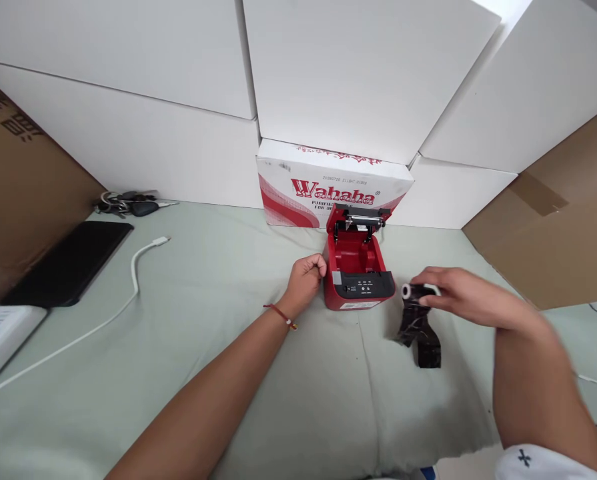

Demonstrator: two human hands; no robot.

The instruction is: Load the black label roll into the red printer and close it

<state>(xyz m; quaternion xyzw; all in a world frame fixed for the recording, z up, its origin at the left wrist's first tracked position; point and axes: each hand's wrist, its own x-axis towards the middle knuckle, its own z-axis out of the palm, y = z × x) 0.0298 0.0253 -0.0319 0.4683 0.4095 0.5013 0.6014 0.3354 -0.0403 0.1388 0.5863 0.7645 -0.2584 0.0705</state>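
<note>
A small red label printer stands on the cloth with its lid raised. Its hollow red bay shows no roll inside. On the printer's left side rests my left hand, curled into a fist, with a red string bracelet on the wrist. To the right of the printer, my right hand pinches a small roll of black ribbon between thumb and fingers. The roll's white core end faces the printer. A crumpled tail of ribbon dangles below it, near the cloth.
Behind the printer stands a white and red Wahaha carton against white boxes. Keys, a black phone-like slab and a white cable lie left. Cardboard boxes close off both sides.
</note>
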